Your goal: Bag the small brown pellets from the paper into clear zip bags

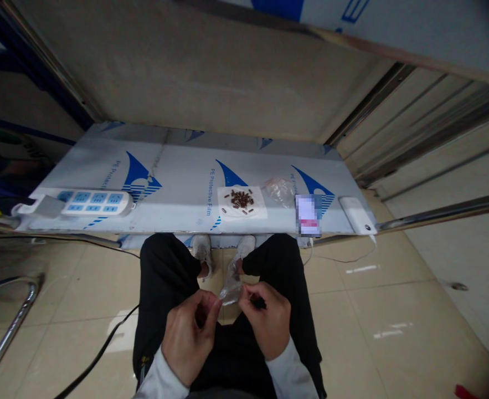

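Observation:
Above my lap, my left hand (191, 335) and my right hand (268, 320) hold a small clear plastic bag (231, 291) between them. Each thumb and forefinger is pinched at one side of it. The bag hangs over the gap between my knees, and I see nothing inside it. Beyond it, on the low shelf, several dark brown capsules (242, 199) lie in a loose pile on a white sheet of paper (256, 209). More crumpled clear plastic bags (279, 192) rest just right of the sheet.
The film-covered shelf (178, 166) also holds a white power strip (97, 203) at left. To the right are a phone (308, 215) with a cable and a white device (355, 215). Another shelf board (394, 39) overhangs above. A chrome tube leg (11, 338) stands at lower left.

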Demonstrator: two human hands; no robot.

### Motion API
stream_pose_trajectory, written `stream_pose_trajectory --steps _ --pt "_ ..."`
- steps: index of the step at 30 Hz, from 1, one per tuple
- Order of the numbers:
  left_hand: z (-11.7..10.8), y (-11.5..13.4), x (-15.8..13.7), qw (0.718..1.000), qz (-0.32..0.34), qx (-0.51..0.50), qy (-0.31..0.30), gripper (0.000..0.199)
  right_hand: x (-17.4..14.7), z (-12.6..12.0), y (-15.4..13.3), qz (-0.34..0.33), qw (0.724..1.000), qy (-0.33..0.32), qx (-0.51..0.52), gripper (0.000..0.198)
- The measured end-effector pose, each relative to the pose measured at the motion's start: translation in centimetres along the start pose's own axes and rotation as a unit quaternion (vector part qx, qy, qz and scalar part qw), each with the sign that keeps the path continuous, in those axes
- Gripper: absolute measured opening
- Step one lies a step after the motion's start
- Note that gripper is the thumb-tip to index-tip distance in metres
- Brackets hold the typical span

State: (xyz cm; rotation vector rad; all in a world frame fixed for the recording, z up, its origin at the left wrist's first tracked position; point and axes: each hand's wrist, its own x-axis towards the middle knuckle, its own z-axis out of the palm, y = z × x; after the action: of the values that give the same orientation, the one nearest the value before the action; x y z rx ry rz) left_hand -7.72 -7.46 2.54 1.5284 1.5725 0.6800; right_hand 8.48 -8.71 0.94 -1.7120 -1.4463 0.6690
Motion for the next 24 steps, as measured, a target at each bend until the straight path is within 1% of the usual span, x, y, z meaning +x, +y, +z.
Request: stream_pose_trajectory --steps 1,2,4,6,8,10,11,13,14,17,19,21,23,24 --pt "-0.1 0.4 -0.2 1.0 0.0 0.006 0.011 0.017 0.1 -0.2 -0.2 -0.021 0.999 0.016 -0.017 0.008" --pt "-0.3 0.9 -0.3 1.0 0.002 0.005 0.017 0.017 0.2 -0.3 -0.5 -0.04 0.999 0.014 -0.02 0.012" --pt "-0.6 1.5 -0.3 1.0 0.007 -0.005 0.017 0.016 0.2 -0.4 -1.0 -0.075 0.997 -0.029 0.007 0.035" --pt "-1.0 1.9 0.0 1.0 0.009 -0.025 0.006 0.017 0.2 -0.4 -1.4 -0.107 0.988 -0.099 0.054 0.054" --pt "-1.4 1.9 0.4 0.999 0.002 -0.048 -0.008 0.017 0.1 -0.4 -1.7 -0.129 0.974 -0.158 0.103 0.059" --pt "-1.7 1.9 0.8 0.997 -0.015 -0.073 -0.021 0.017 0.0 -0.4 -1.9 -0.133 0.963 -0.187 0.143 0.059" --pt "-1.9 1.9 1.0 0.996 -0.024 -0.085 -0.026 0.017 0.0 -0.4 -1.9 -0.129 0.96 -0.19 0.159 0.063" --pt "-2.1 2.0 1.3 0.993 -0.04 -0.106 -0.036 0.018 0.1 -0.2 -2.0 -0.116 0.962 -0.174 0.178 0.075" --pt "-2.1 2.2 1.3 0.992 -0.044 -0.113 -0.042 0.019 0.1 -0.1 -2.0 -0.107 0.964 -0.16 0.184 0.075" --pt "-2.4 2.6 1.5 0.991 -0.032 -0.119 -0.052 0.023 -0.1 0.3 -2.0 -0.078 0.967 -0.113 0.214 0.057" --pt "-2.6 2.3 1.8 0.993 -0.008 -0.108 -0.041 0.029 -0.2 0.5 -1.8 -0.057 0.966 -0.092 0.237 0.048" --pt "-2.9 0.8 2.5 0.998 0.016 -0.065 0.005 0.032 0.2 0.4 -1.2 -0.036 0.967 -0.077 0.241 0.046" --pt "-3.1 -2.2 3.5 0.995 0.038 0.025 0.087 0.029 1.6 0.2 -0.3 -0.026 0.973 -0.059 0.224 0.044" --pt "-3.2 -4.0 4.1 0.988 0.049 0.081 0.124 0.029 2.7 -0.1 0.3 -0.025 0.977 -0.047 0.209 0.043"
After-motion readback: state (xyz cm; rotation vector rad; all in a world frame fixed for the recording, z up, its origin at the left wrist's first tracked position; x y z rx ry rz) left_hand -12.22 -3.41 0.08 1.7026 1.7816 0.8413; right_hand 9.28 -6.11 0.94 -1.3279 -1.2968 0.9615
